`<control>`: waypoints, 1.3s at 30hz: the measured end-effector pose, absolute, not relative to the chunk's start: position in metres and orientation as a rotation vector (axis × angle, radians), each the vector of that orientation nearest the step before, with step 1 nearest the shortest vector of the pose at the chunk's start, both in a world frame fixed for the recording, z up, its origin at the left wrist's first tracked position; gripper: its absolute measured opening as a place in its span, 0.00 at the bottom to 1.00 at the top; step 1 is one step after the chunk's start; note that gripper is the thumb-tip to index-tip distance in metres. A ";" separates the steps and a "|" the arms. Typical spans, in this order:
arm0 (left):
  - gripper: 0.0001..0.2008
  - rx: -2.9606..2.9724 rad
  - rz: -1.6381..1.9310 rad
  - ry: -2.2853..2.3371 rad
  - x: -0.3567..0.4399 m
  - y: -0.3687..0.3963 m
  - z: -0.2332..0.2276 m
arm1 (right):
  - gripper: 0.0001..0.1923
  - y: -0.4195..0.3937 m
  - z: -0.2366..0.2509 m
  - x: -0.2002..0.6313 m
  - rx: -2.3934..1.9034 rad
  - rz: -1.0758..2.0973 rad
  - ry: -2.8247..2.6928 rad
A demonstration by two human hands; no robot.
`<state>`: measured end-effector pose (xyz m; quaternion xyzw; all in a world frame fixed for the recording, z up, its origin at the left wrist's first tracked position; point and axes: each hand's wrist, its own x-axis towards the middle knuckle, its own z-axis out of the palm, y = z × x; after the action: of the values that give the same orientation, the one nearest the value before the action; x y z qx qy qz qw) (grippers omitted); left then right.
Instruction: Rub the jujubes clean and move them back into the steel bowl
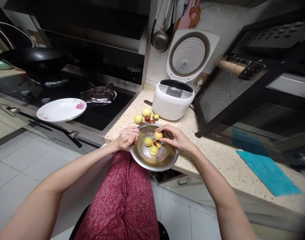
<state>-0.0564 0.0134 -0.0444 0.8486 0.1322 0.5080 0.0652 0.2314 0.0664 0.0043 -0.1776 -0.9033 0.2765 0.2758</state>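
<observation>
Fingers of right hand (176, 137) pinched narrow around yellow-green fruit (158, 135), held over steel bowl (142, 158). Left hand (127, 136) curled on bowl's near-left rim, steadying it.

Bowl overhangs counter edge (217, 160); 3 more fruits (152, 146) inside, 4 loose fruits (145, 115) behind, beside rice cooker (173, 100).

Risk: bowl likely tips off edge if left grip slackens; wet fruit may slip from pinch.

Held fruit looks near round; long axis and which end points where too small to tell.

Both bare forearms outstretched, left hand (126, 137) curled, right hand (176, 137) in fingertip grip.
</observation>
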 end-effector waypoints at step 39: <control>0.27 2.572 1.533 0.395 -0.057 0.013 -0.045 | 0.11 0.123 -0.039 0.219 -0.726 0.283 -2.049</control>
<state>-0.0567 0.0129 -0.0446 0.8500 0.1305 0.5068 0.0607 0.2194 0.1231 -0.0393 -0.2945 -0.8314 0.1149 0.4570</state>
